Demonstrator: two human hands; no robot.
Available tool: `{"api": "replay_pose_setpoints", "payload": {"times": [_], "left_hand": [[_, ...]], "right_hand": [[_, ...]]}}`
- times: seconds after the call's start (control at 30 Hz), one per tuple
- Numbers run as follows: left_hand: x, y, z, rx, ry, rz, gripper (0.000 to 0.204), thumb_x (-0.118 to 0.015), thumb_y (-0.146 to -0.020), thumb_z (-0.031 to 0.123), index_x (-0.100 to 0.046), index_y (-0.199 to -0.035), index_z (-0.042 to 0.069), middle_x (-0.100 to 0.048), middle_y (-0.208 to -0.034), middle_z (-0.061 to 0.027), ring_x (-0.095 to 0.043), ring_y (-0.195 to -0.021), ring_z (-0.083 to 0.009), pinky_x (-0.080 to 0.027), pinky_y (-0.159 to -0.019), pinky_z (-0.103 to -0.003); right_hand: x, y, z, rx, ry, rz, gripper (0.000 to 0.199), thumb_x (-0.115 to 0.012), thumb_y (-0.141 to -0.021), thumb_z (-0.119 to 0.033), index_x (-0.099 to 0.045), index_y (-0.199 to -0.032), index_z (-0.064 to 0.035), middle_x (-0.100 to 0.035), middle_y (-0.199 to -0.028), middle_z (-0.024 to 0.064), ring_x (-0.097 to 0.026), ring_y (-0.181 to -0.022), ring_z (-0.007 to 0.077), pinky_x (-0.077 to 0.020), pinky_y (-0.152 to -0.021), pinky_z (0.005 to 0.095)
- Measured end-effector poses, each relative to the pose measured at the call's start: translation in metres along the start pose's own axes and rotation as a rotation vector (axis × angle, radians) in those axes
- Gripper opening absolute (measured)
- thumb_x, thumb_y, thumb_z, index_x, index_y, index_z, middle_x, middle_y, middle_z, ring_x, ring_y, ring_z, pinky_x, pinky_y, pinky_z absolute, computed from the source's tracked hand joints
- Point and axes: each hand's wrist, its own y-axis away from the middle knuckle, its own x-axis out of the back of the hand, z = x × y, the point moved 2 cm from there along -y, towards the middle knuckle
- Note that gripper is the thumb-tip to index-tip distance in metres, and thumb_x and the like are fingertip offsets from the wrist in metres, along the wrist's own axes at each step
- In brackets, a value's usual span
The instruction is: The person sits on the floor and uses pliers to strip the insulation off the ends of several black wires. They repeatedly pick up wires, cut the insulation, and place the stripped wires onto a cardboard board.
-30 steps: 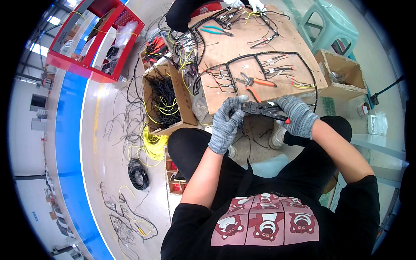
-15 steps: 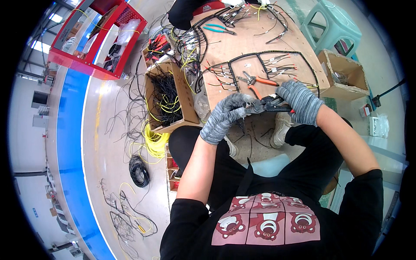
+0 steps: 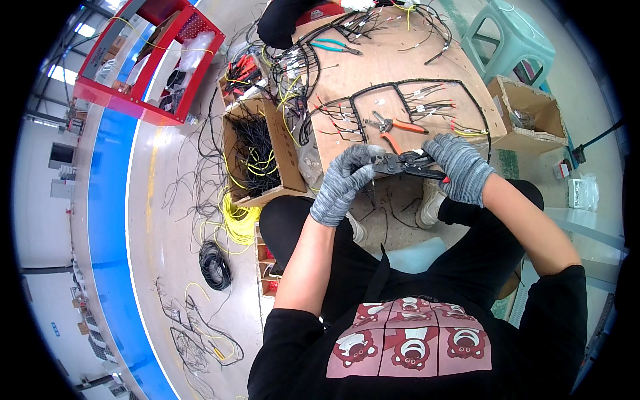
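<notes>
Both hands wear grey knit gloves and meet over the near edge of a low wooden board point(image 3: 400, 67). My right hand point(image 3: 459, 167) grips the handles of a black crimping tool point(image 3: 408, 165). My left hand point(image 3: 345, 181) pinches a thin wire end at the tool's jaws. On the board lies a black wire harness point(image 3: 427, 90) laid in a loop with many coloured wire ends. Orange-handled pliers point(image 3: 395, 127) rest just beyond my hands.
A cardboard box of black and yellow wires point(image 3: 257, 150) stands left of the board. A smaller open box point(image 3: 527, 113) sits at the right, a green plastic stool point(image 3: 507, 33) behind it. Another person's dark sleeve point(image 3: 283, 20) reaches in at the far side. Wire coils point(image 3: 215, 265) litter the floor.
Both hands with the crimping tool have shifted slightly toward the board's near edge, and the view has tilted a little; the grip on the tool is the same.
</notes>
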Motion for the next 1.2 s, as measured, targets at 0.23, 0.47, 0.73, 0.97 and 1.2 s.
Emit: {"api": "replay_pose_setpoints", "payload": {"times": [0.23, 0.47, 0.73, 0.97, 1.2], "left_hand": [[-0.004, 0.000, 0.001, -0.011, 0.012, 0.051, 0.034, -0.068, -0.079, 0.022, -0.058, -0.108, 0.006, -0.060, -0.093, 0.0015, -0.053, -0.086, -0.0064, -0.042, -0.074, -0.020], [-0.003, 0.002, -0.001, 0.002, 0.008, 0.058, 0.032, -0.066, -0.079, 0.017, -0.058, -0.108, 0.005, -0.060, -0.094, 0.0007, -0.054, -0.086, -0.0075, -0.043, -0.077, -0.022], [-0.002, 0.001, -0.011, -0.045, -0.069, 0.121, 0.030, -0.063, -0.079, 0.009, -0.058, -0.108, 0.005, -0.060, -0.098, -0.0009, -0.054, -0.088, -0.0092, -0.043, -0.081, -0.023], [-0.009, 0.001, -0.013, -0.197, -0.053, 0.170, 0.031, -0.058, -0.080, -0.002, -0.057, -0.111, 0.006, -0.060, -0.106, -0.0038, -0.055, -0.098, -0.0121, -0.043, -0.090, -0.027], [-0.012, 0.003, -0.013, -0.178, 0.010, 0.180, 0.031, -0.059, -0.081, -0.001, -0.057, -0.111, 0.006, -0.060, -0.106, -0.0030, -0.055, -0.098, -0.0117, -0.042, -0.090, -0.027]], "right_hand": [[-0.003, 0.002, -0.002, -0.034, -0.015, 0.045, 0.057, -0.066, -0.062, -0.008, -0.048, -0.115, 0.0008, -0.050, -0.106, 0.0203, -0.048, -0.102, 0.0357, -0.0381, -0.094, 0.0396], [-0.009, 0.001, -0.002, -0.078, -0.099, -0.042, 0.049, -0.065, -0.065, -0.011, -0.051, -0.110, -0.0006, -0.057, -0.100, 0.0196, -0.056, -0.096, 0.0331, -0.0445, -0.085, 0.0391], [-0.014, 0.002, -0.005, -0.169, -0.101, -0.048, 0.052, -0.065, -0.065, -0.013, -0.050, -0.113, -0.0011, -0.055, -0.105, 0.0204, -0.055, -0.097, 0.0331, -0.0428, -0.087, 0.0397], [-0.005, 0.003, -0.022, -0.134, 0.107, 0.090, 0.058, -0.066, -0.067, -0.018, -0.046, -0.119, 0.0002, -0.050, -0.113, 0.0197, -0.049, -0.105, 0.0317, -0.0379, -0.094, 0.0398], [-0.006, -0.001, -0.016, -0.183, 0.067, -0.030, 0.050, -0.065, -0.069, -0.014, -0.049, -0.116, -0.0033, -0.053, -0.108, 0.0160, -0.051, -0.102, 0.0308, -0.0419, -0.090, 0.0379]]}}
